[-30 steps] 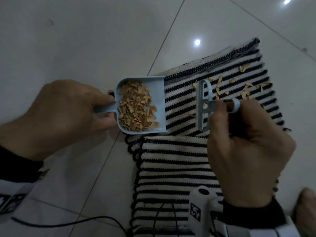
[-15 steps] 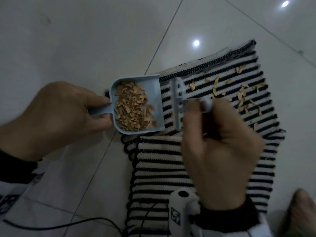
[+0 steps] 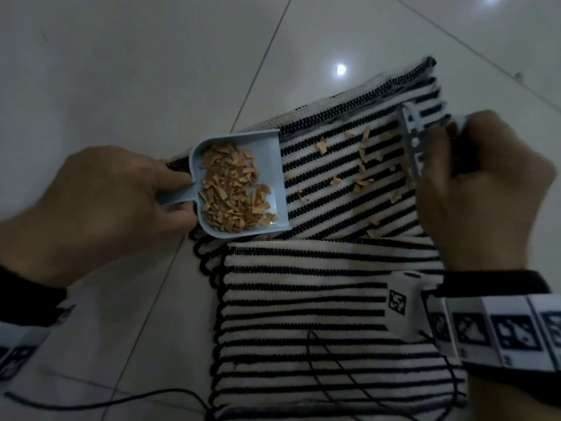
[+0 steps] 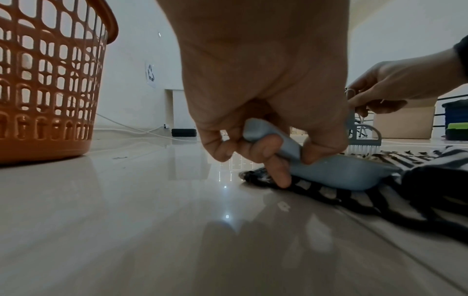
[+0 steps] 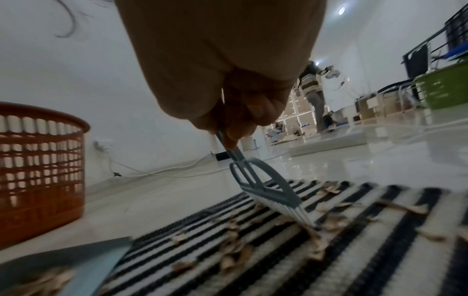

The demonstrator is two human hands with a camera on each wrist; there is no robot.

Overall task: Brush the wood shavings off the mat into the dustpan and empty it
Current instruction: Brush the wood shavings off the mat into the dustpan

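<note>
A black-and-white striped mat point(image 3: 318, 299) lies on the tiled floor, its near part folded over. My left hand point(image 3: 100, 205) grips the handle of a light blue dustpan point(image 3: 270, 153) that sits at the mat's left edge, heaped with tan wood shavings point(image 3: 233, 192). My right hand point(image 3: 482, 189) holds a small blue brush point(image 3: 413, 144) by its handle, bristles down on the mat's right side. Loose shavings point(image 3: 362, 156) lie scattered between brush and pan. In the right wrist view the brush point(image 5: 268, 192) presses its white bristles into shavings point(image 5: 316, 238). The dustpan point(image 4: 336, 176) rests flat on the mat.
An orange slatted basket point(image 4: 48, 84) stands on the floor to the left of the mat. A thin black cable point(image 3: 91, 404) runs across the floor near me. Boxes, a chair and a standing person point(image 5: 314, 96) are far off at the back right.
My right hand has carried the brush from beside the dustpan's mouth back to the right side of the mat, past the loose shavings. The left hand and dustpan have stayed put.
</note>
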